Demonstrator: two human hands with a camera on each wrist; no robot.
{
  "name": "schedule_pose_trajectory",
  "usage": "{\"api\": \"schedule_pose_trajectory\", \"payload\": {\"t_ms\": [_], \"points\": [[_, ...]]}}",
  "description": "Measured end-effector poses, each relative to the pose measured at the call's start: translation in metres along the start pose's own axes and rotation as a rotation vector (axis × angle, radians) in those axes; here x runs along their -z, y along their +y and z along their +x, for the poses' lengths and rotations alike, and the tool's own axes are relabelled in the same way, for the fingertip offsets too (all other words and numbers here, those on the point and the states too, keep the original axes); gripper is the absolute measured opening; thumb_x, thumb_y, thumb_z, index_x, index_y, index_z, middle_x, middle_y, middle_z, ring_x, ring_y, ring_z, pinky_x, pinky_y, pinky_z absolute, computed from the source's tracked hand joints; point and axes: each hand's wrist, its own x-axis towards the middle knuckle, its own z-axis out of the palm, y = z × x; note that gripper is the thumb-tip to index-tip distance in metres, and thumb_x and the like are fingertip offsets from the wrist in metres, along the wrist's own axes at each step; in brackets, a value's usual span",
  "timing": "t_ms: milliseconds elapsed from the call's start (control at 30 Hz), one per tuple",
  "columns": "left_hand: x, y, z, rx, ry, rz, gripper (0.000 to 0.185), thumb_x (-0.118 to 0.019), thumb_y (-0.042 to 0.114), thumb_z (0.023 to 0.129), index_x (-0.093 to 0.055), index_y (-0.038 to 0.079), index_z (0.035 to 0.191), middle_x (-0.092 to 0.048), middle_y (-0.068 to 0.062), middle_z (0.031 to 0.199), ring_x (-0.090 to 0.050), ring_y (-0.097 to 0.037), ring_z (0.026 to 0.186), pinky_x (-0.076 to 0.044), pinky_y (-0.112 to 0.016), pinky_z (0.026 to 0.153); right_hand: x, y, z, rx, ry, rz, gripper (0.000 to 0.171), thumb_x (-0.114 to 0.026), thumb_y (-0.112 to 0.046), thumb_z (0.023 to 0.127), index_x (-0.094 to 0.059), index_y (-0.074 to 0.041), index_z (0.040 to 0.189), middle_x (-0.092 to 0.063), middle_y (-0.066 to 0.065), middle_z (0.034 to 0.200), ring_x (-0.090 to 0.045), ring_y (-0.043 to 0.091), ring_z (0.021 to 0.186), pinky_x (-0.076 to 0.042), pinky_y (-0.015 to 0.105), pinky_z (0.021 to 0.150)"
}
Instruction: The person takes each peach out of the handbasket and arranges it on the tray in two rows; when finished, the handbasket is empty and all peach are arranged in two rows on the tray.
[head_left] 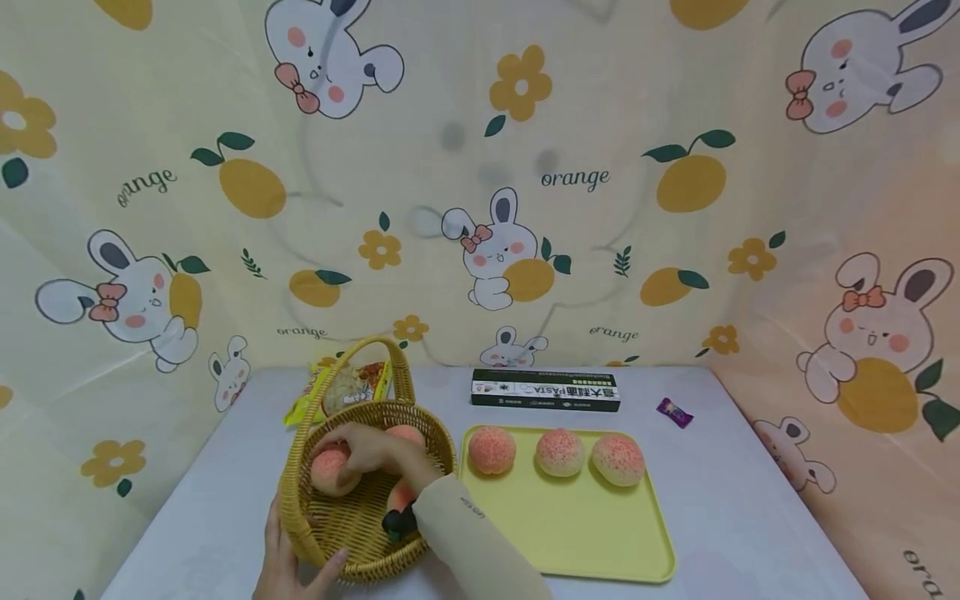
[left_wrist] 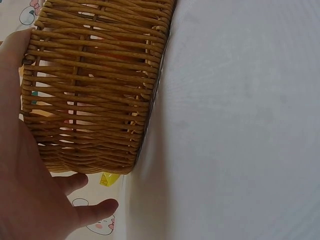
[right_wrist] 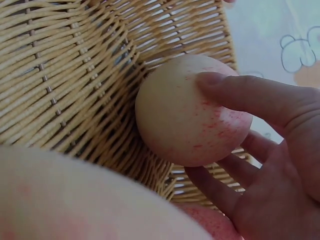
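Observation:
A wicker basket [head_left: 295,500] with a tall handle stands at the left of the table. Inside it, my right hand [head_left: 367,450] grips a pink-and-cream peach [right_wrist: 175,115], thumb on top and fingers curled beneath. Two more peaches lie in the basket: one peach [head_left: 406,435] at the back and another [head_left: 400,497] partly hidden by my right forearm. Spread against the basket's outer near-left side is my left hand [head_left: 288,558]; in the left wrist view its thumb touches the rim, with extended fingers beside the woven wall [left_wrist: 95,85].
Right of the basket lies a yellow tray [head_left: 585,533] with three peaches [head_left: 560,452] along its far side. Behind are a black pasta box [head_left: 545,390] and a purple-wrapped candy [head_left: 675,412]. A yellow food packet [head_left: 352,387] lies behind the basket. Patterned cloth walls surround the table.

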Motion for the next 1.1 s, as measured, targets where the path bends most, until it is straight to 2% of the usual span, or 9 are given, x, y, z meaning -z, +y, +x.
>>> {"api": "schedule_pose_trajectory", "payload": {"t_ms": [133, 333, 467, 667, 767, 867, 900, 967, 1100], "points": [[0.000, 0.001, 0.000, 0.017, -0.019, -0.010, 0.059, -0.074, 0.040, 0.089, -0.052, -0.003, 0.124, 0.008, -0.021, 0.162, -0.022, -0.051, 0.137, -0.041, -0.070, 0.089, 0.007, 0.003, -0.005, 0.005, 0.024, 0.093, 0.057, -0.075, 0.012, 0.078, -0.069, -0.016, 0.127, -0.061, -0.011, 0.123, -0.055, 0.002, 0.102, -0.048, 0.021, 0.083], [0.002, 0.004, 0.001, 0.056, -0.054, -0.003, 0.060, -0.071, 0.046, 0.090, -0.051, -0.002, 0.119, 0.009, -0.022, 0.162, -0.019, -0.052, 0.138, -0.039, -0.073, 0.092, 0.025, 0.005, -0.007, 0.148, 0.025, -0.072, 0.053, -0.077, 0.000, 0.085, -0.063, -0.011, 0.135, -0.059, -0.001, 0.135, -0.054, 0.002, 0.112, -0.046, 0.017, 0.088], [0.001, 0.003, 0.000, 0.045, -0.047, 0.001, 0.058, -0.071, 0.045, 0.090, -0.050, -0.001, 0.119, 0.008, -0.022, 0.162, -0.017, -0.052, 0.139, -0.038, -0.074, 0.092, 0.037, 0.006, -0.015, 0.187, 0.053, -0.053, 0.054, -0.078, -0.006, 0.086, -0.061, -0.010, 0.137, -0.056, 0.001, 0.139, -0.055, 0.003, 0.112, -0.047, 0.019, 0.090], [0.000, 0.001, 0.000, -0.007, 0.000, -0.007, 0.054, -0.075, 0.039, 0.089, -0.051, 0.001, 0.120, 0.006, -0.019, 0.163, -0.017, -0.051, 0.141, -0.037, -0.074, 0.092, 0.057, 0.010, -0.028, 0.213, 0.123, 0.003, 0.053, -0.079, -0.009, 0.086, -0.061, -0.009, 0.136, -0.062, 0.002, 0.131, -0.060, 0.006, 0.105, -0.051, 0.022, 0.085], [-0.001, 0.000, 0.000, -0.026, 0.014, -0.006, 0.065, -0.076, 0.038, 0.088, -0.048, 0.001, 0.133, 0.006, -0.017, 0.163, -0.016, -0.049, 0.142, -0.037, -0.074, 0.093, 0.065, 0.014, -0.037, 0.221, 0.144, 0.026, 0.054, -0.080, -0.011, 0.086, -0.062, -0.012, 0.136, -0.063, 0.001, 0.129, -0.060, 0.007, 0.107, -0.052, 0.024, 0.084], [-0.002, -0.002, 0.000, -0.042, 0.022, -0.012, 0.080, -0.077, 0.036, 0.087, -0.038, 0.000, 0.147, 0.005, -0.017, 0.163, -0.015, -0.049, 0.142, -0.036, -0.075, 0.092, 0.074, 0.016, -0.047, 0.225, 0.161, 0.011, 0.055, -0.080, -0.012, 0.086, -0.061, -0.013, 0.137, -0.063, -0.001, 0.127, -0.060, 0.008, 0.107, -0.053, 0.025, 0.084], [-0.002, -0.003, 0.000, -0.049, 0.029, -0.011, 0.079, -0.077, 0.036, 0.086, -0.039, 0.001, 0.146, 0.005, -0.016, 0.163, -0.016, -0.049, 0.142, -0.036, -0.075, 0.092, 0.077, 0.017, -0.051, 0.231, 0.164, 0.015, 0.055, -0.080, -0.012, 0.086, -0.061, -0.012, 0.138, -0.062, -0.001, 0.128, -0.059, 0.009, 0.108, -0.053, 0.026, 0.085], [-0.003, -0.004, 0.000, -0.068, 0.042, -0.021, 0.070, -0.079, 0.033, 0.086, -0.045, 0.001, 0.138, 0.004, -0.015, 0.164, -0.015, -0.048, 0.143, -0.036, -0.076, 0.091, 0.083, 0.017, -0.058, 0.248, 0.170, 0.011, 0.056, -0.079, -0.011, 0.087, -0.059, -0.010, 0.139, -0.060, 0.002, 0.130, -0.057, 0.010, 0.111, -0.054, 0.027, 0.086], [-0.004, -0.006, 0.000, -0.096, 0.066, -0.028, 0.046, -0.081, 0.028, 0.083, -0.052, 0.004, 0.111, 0.002, -0.013, 0.164, -0.014, -0.045, 0.145, -0.037, -0.077, 0.089, 0.092, 0.019, -0.073, 0.266, 0.166, 0.062, 0.057, -0.077, -0.008, 0.087, -0.057, -0.008, 0.140, -0.057, 0.005, 0.135, -0.055, 0.014, 0.117, -0.054, 0.030, 0.090]]}}
